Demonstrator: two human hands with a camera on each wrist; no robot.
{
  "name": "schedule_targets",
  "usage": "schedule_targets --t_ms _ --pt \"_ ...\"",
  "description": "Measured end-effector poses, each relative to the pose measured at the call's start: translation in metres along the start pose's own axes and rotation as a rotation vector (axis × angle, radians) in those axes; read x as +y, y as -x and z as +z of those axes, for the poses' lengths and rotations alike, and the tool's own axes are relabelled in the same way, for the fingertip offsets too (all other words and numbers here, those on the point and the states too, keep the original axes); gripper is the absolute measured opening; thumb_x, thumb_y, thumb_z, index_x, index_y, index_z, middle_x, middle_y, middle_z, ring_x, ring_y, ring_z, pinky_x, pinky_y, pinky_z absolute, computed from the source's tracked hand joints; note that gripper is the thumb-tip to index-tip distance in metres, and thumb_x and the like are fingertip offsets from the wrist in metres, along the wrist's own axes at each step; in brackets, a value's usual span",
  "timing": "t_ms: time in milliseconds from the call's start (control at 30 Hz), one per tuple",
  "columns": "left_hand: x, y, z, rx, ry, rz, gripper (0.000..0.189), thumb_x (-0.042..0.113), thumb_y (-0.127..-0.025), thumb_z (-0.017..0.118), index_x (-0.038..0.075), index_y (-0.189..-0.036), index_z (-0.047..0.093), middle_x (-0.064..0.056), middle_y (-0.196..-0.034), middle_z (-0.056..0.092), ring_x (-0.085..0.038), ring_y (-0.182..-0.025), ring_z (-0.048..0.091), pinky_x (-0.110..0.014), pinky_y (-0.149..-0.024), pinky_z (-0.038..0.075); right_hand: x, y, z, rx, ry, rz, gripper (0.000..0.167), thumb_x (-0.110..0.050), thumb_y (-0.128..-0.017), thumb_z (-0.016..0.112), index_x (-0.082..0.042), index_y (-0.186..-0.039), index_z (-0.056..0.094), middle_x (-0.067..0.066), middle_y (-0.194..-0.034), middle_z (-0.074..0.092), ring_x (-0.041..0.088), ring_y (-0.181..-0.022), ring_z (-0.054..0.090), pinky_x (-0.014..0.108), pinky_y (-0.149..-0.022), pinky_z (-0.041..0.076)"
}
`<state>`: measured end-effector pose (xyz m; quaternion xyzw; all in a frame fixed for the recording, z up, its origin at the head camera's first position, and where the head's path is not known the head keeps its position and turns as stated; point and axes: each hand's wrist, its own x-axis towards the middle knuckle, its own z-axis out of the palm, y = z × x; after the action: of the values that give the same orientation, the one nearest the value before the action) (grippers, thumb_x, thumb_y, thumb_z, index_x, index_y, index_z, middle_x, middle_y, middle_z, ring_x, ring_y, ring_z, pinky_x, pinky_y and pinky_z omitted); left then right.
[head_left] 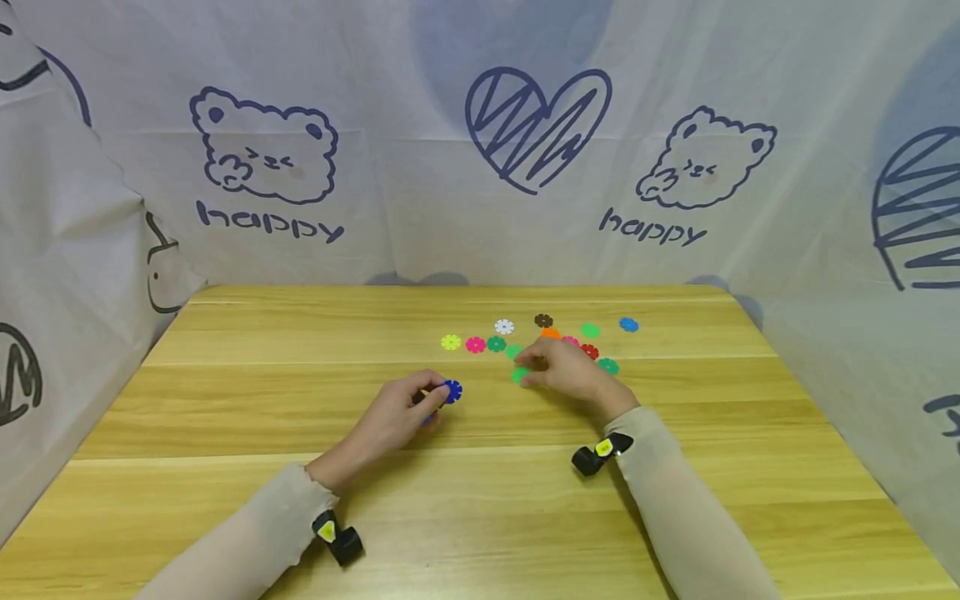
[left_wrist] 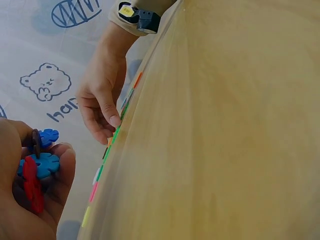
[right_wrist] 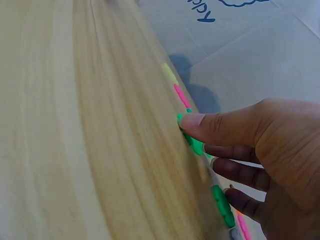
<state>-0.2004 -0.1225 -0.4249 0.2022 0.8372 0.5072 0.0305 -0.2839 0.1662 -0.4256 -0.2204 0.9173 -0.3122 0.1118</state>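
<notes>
My left hand (head_left: 401, 408) holds a small joined cluster of notched plastic discs above the table. The dark blue disc (head_left: 452, 392) shows at the fingertips; in the left wrist view a light blue disc (left_wrist: 46, 165), a red disc (left_wrist: 32, 185) and a dark brown one (left_wrist: 36, 142) sit against the palm. My right hand (head_left: 566, 371) reaches in from the other side, low over the table. Its thumb and forefinger pinch a bright green disc (head_left: 520, 376) at its edges. A second green disc (head_left: 513, 352) lies just beyond those fingertips.
Loose discs lie flat around the right hand: yellow (head_left: 451, 342), pink (head_left: 476, 345), teal (head_left: 496, 344), white (head_left: 504, 327), brown (head_left: 543, 321), red (head_left: 590, 352) and blue (head_left: 629, 325) among them. A printed cloth (head_left: 420, 208) hangs behind the wooden table (head_left: 465, 517).
</notes>
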Motion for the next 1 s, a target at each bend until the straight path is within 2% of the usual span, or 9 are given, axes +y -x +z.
schedule_targets --t_ms 200,533,833,1000 --pt "-0.0001 0.0003 0.0001 -0.023 0.023 -0.016 0.018 0.023 -0.103 0.053 0.011 -0.101 0.066 -0.005 -0.071 0.062 -0.018 -0.059 0.056 -0.024 -0.046 0.039 0.0013 -0.0007 -0.0004 -0.005 0.047 -0.014 0.032 -0.021 -0.090 0.073 -0.011 -0.120 0.069 0.001 -0.116 0.065 0.022 -0.111 0.058 0.041 -0.099 0.045" --pt "-0.0010 0.0016 0.0009 -0.039 0.029 -0.038 0.017 0.024 -0.104 0.052 0.014 -0.103 0.066 -0.005 -0.072 0.062 -0.019 -0.060 0.057 -0.025 -0.047 0.042 0.0012 -0.0010 0.0016 -0.011 0.123 -0.083 0.028 -0.016 -0.092 0.070 -0.007 -0.118 0.068 0.006 -0.116 0.064 0.025 -0.112 0.057 0.042 -0.100 0.044" --pt "-0.0052 0.0007 0.0019 -0.046 0.048 -0.013 0.022 0.024 -0.104 0.051 0.008 -0.104 0.066 -0.006 -0.072 0.061 -0.019 -0.061 0.057 -0.025 -0.050 0.044 -0.0008 -0.0010 0.0021 -0.007 0.080 -0.029 0.025 -0.015 -0.090 0.072 -0.009 -0.114 0.065 0.001 -0.107 0.064 0.021 -0.102 0.058 0.040 -0.095 0.047" --pt "-0.0048 0.0009 0.0019 -0.044 0.052 -0.017 0.021 0.025 -0.104 0.052 0.009 -0.104 0.066 -0.006 -0.072 0.061 -0.019 -0.061 0.057 -0.025 -0.049 0.043 -0.0018 -0.0007 0.0015 0.001 0.069 -0.031 0.025 -0.015 -0.090 0.073 -0.011 -0.113 0.064 0.000 -0.103 0.061 0.020 -0.096 0.055 0.038 -0.090 0.048"
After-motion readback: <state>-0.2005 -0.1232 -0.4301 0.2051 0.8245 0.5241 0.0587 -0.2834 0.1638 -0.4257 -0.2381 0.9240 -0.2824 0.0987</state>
